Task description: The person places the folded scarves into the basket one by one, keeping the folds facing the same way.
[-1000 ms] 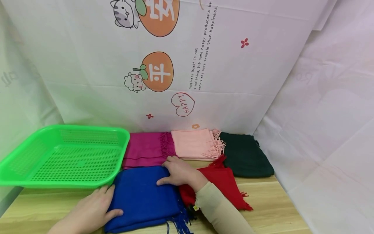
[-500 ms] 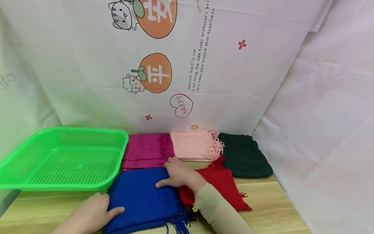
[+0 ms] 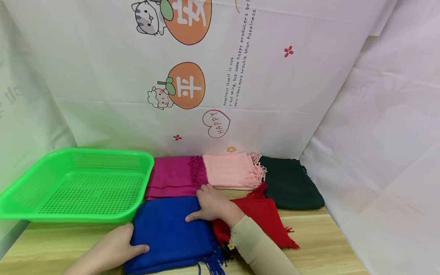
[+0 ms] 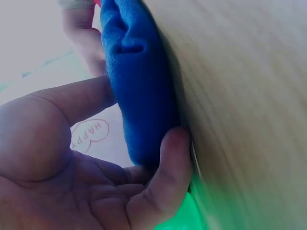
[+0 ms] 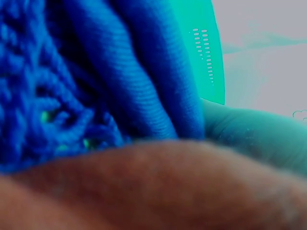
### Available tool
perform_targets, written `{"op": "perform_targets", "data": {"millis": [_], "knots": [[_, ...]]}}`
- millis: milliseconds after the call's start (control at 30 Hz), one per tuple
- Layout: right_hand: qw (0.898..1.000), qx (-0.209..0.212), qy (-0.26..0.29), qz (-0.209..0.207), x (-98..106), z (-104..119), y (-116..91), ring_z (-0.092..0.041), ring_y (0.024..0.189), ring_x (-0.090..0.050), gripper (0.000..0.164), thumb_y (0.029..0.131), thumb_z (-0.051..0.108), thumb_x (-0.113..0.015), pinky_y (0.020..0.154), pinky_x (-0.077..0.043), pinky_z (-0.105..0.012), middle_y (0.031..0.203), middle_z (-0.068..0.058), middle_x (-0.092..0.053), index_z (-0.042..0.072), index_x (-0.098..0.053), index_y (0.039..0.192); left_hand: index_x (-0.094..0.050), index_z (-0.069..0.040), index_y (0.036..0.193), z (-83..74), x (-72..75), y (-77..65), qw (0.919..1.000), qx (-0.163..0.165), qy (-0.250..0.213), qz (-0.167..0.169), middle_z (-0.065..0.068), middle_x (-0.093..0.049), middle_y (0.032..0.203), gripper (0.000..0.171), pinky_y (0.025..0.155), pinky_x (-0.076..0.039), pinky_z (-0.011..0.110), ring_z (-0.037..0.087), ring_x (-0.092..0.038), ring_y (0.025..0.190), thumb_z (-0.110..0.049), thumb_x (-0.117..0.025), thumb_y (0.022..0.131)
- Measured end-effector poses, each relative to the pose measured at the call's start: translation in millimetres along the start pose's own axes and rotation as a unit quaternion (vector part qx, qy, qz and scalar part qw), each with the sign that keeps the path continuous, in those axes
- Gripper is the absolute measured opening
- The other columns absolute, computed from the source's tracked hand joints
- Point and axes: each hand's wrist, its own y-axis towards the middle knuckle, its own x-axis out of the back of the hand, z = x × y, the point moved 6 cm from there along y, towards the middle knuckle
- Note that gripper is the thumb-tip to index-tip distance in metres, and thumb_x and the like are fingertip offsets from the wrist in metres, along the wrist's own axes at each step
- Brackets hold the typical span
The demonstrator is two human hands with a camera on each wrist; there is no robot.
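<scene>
A folded blue scarf (image 3: 168,233) with fringe at its near right lies on the wooden table. At its left edge, my left hand (image 3: 115,244) grips it, thumb on top. In the left wrist view the fingers (image 4: 175,153) curl around the scarf's edge next to the tabletop. My right hand (image 3: 214,204) holds the far right corner, its thumb lying on the cloth and its other fingers over the edge, their tips hidden. Blue fringe and folds fill much of the right wrist view, behind a blurred part of the hand.
A green plastic basket (image 3: 93,219) stands at the left, just behind the blue scarf. Magenta (image 3: 170,173), pink (image 3: 225,170) and dark green (image 3: 292,183) folded scarves line the back. A red scarf (image 3: 262,217) lies partly under my right forearm. White printed cloth (image 3: 261,84) hangs behind.
The left hand's fingers, earlier seen stretched along the scarf's left edge, are now tucked down out of sight at it. The right hand stays at its corner; the view shifts slightly.
</scene>
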Motion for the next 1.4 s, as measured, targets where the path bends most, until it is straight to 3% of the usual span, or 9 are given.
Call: {"op": "perform_targets", "data": {"millis": [167, 300, 500, 800, 1033, 1167, 1267, 1400], "knots": [[1.000, -0.001, -0.003, -0.007, 0, 0, 1, -0.021, 0.120, -0.053, 0.103, 0.085, 0.088, -0.074, 0.108, -0.054, -0.036, 0.132, -0.009, -0.064, 0.002, -0.068, 0.142, -0.066, 0.013, 0.113, 3.6, 1.1, 0.9, 0.9995, 0.021, -0.020, 0.012, 0.012, -0.073, 0.100, 0.070, 0.082, -0.061, 0.052, 0.028, -0.072, 0.091, -0.044, -0.096, 0.085], [1.000, -0.001, -0.005, -0.009, 0, 0, 0, -0.020, 0.118, -0.052, 0.103, 0.084, 0.089, -0.074, 0.106, -0.054, -0.035, 0.130, -0.008, -0.065, 0.002, -0.069, 0.140, -0.069, 0.006, 0.106, 4.8, 1.0, 1.6, 0.9990, 0.031, -0.013, 0.029, 0.008, -0.072, 0.094, 0.061, 0.076, -0.059, 0.048, 0.022, -0.068, 0.084, -0.046, -0.095, 0.087], [1.000, 0.003, 0.015, -0.010, 1, 1, 2, -0.020, 0.117, -0.052, 0.099, 0.084, 0.085, -0.078, 0.102, -0.055, -0.035, 0.131, -0.008, -0.066, 0.004, -0.070, 0.139, -0.069, 0.006, 0.106, 5.5, 0.9, 1.6, 0.9989, 0.032, -0.004, 0.033, 0.007, -0.071, 0.094, 0.061, 0.076, -0.059, 0.048, 0.022, -0.067, 0.084, -0.046, -0.094, 0.087], [0.998, 0.012, 0.061, 0.009, -6, 3, 5, -0.021, 0.123, -0.058, 0.091, 0.087, 0.077, -0.082, 0.107, -0.055, -0.037, 0.136, -0.005, -0.070, 0.007, -0.070, 0.145, -0.067, 0.007, 0.111, 7.1, -2.8, 1.6, 0.9985, 0.013, -0.044, 0.030, 0.007, -0.071, 0.098, 0.060, 0.081, -0.060, 0.048, 0.022, -0.069, 0.090, -0.039, -0.096, 0.087], [0.995, 0.035, 0.093, 0.024, -11, 7, 5, -0.019, 0.124, -0.059, 0.083, 0.092, 0.067, -0.084, 0.108, -0.055, -0.035, 0.137, -0.002, -0.071, 0.007, -0.068, 0.146, -0.064, -0.006, 0.090, 10.7, -5.1, -0.8, 0.9974, 0.004, -0.068, 0.025, 0.000, -0.062, 0.081, 0.045, 0.068, -0.053, 0.039, 0.018, -0.058, 0.073, -0.039, -0.094, 0.088], [0.994, 0.039, 0.103, 0.025, -10, 8, 5, -0.019, 0.130, -0.058, 0.082, 0.093, 0.064, -0.085, 0.112, -0.053, -0.035, 0.140, -0.002, -0.069, 0.007, -0.066, 0.149, -0.061, -0.010, 0.085, 10.5, -4.2, -1.1, 0.9969, -0.007, -0.077, 0.014, -0.002, -0.058, 0.077, 0.044, 0.065, -0.049, 0.035, 0.016, -0.054, 0.070, -0.039, -0.094, 0.088], [0.992, 0.043, 0.118, 0.020, -8, 10, 4, -0.016, 0.126, -0.059, 0.071, 0.093, 0.059, -0.087, 0.109, -0.053, -0.034, 0.132, 0.001, -0.070, 0.010, -0.069, 0.140, -0.060, -0.011, 0.085, 8.8, -3.0, -0.4, 0.9960, -0.012, -0.088, 0.013, -0.002, -0.058, 0.076, 0.043, 0.064, -0.049, 0.033, 0.016, -0.054, 0.070, -0.037, -0.094, 0.088], [0.988, 0.049, 0.148, 0.018, -6, 12, 4, -0.011, 0.102, -0.060, 0.048, 0.094, 0.051, -0.090, 0.091, -0.056, -0.031, 0.105, 0.007, -0.067, 0.017, -0.068, 0.119, -0.060, -0.010, 0.087, 6.8, -2.5, 0.2, 0.9942, -0.012, -0.106, 0.013, -0.001, -0.058, 0.078, 0.042, 0.066, -0.049, 0.033, 0.016, -0.055, 0.073, -0.035, -0.093, 0.089]]}}
